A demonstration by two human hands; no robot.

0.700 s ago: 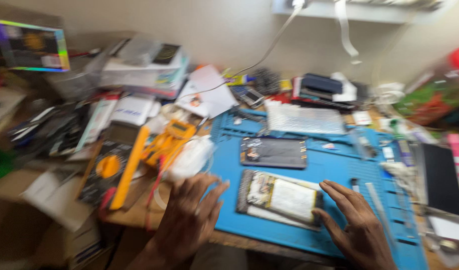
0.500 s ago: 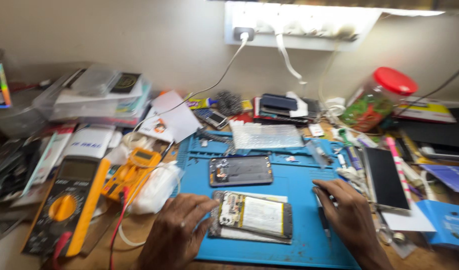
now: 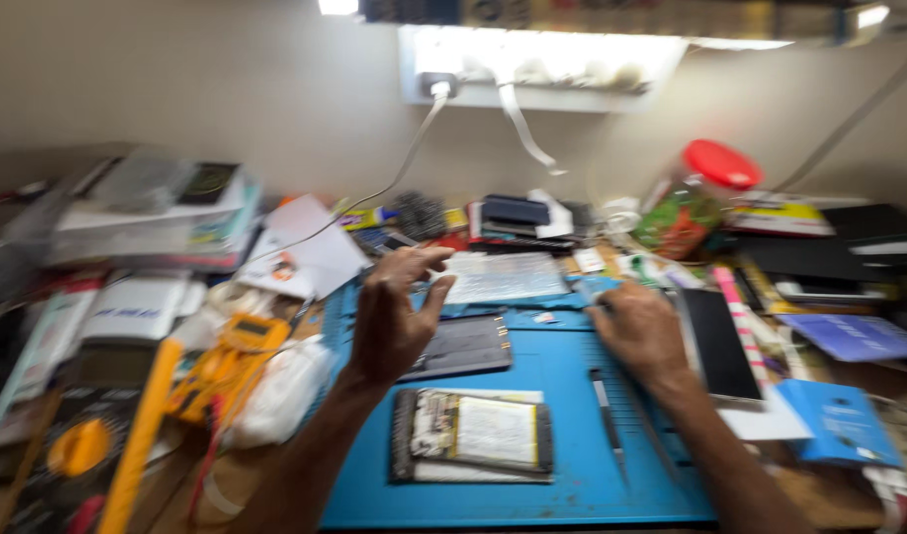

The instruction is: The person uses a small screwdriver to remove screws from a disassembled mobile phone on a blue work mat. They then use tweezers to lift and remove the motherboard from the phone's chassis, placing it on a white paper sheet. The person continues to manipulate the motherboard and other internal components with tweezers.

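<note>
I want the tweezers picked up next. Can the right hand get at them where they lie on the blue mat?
Probably yes. The tweezers lie bare on the blue mat, just beside the right hand, with nothing over them. The picture is blurred, so fine detail is unsure.

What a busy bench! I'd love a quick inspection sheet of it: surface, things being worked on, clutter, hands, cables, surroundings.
Surface: blue work mat on a crowded bench.
Job's things: opened phone lying on the mat; dark panel behind it; tweezers beside it.
Clutter: yellow multimeter, red-lidded jar, black phone, papers and boxes.
Hands: left hand raised over the dark panel, fingers spread; right hand resting at the mat's far edge; both blurred.
Cables: white cable running up to the wall outlet.
Surroundings: beige wall, bright strip light above.
</note>
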